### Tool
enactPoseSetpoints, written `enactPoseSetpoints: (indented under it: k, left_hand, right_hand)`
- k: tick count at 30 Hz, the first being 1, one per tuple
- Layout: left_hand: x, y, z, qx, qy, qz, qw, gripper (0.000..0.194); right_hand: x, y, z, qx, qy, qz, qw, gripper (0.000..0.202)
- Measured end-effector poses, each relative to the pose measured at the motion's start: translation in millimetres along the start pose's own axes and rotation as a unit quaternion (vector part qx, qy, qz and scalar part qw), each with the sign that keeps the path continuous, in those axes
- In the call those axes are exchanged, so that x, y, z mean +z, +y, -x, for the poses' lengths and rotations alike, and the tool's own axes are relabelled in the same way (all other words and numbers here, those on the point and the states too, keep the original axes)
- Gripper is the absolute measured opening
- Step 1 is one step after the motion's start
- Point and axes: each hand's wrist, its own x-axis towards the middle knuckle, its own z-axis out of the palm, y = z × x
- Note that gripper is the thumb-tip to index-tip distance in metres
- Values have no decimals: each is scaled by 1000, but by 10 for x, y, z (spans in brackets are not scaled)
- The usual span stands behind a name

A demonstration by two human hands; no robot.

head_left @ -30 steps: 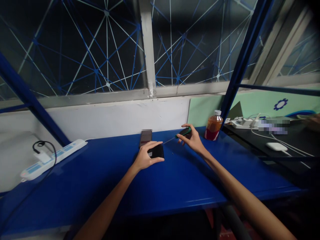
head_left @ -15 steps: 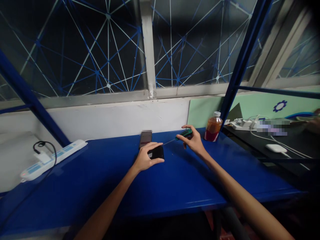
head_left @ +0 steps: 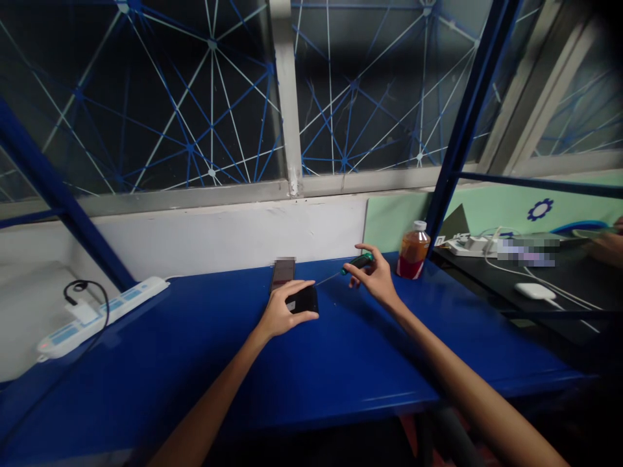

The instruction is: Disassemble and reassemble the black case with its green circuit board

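Note:
My left hand [head_left: 281, 312] grips a small black box-like device [head_left: 305, 301] from its left side, thumb along the near edge and fingers along the far edge. A pale label shows on the device beside my palm. In my right hand [head_left: 377, 279] is a screwdriver [head_left: 359, 263] with a green and black handle, held between thumb and fingers. Its thin shaft slants down and left, the tip at the device's far right corner; whether it touches a screw is too small to tell. Just behind my left hand a phone [head_left: 283, 272] lies on the blue table [head_left: 341, 363].
A bottle of reddish-brown drink [head_left: 414, 251] stands at the back right. On the left lies a white power strip [head_left: 104, 318] with a plug and black cable. The neighbouring black desk [head_left: 525, 272] holds cables and a white charger [head_left: 534, 291]; another person's hand [head_left: 608, 248] shows there.
The view has shifted slightly, so the scene sits a little lower. Both hands keep their holds, and the screwdriver stays at the device's corner, its handle slightly turned.

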Motion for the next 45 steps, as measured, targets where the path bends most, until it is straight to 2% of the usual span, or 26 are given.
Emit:
enactPoseSetpoints:
  k: [4, 9, 18, 26, 38, 45]
  left_hand:
    - [27, 16, 4, 0, -11, -2, 1000, 61]
    - [43, 13, 8, 1, -11, 5, 1000, 63]
    - [28, 7, 11, 4, -7, 8, 1000, 63]
    - [34, 10, 2, 3, -11, 5, 1000, 64]
    - [35, -24, 8, 13, -1, -22, 1000, 63]
    - [125, -64, 31, 6, -35, -87, 996, 69]
  right_hand:
    - [-4, -7, 9, -7, -3, 1, 1000, 57]
    - [-9, -34, -6, -1, -42, -50, 998, 61]
    - [-5, -8, 6, -4, -4, 20, 1000, 62]
    - [-1, -41, -14, 7, -41, -40, 998, 61]
    - [3, -2, -7, 6, -18, -2, 1000, 65]
    - [-19, 20, 0, -2, 7, 96, 995, 52]
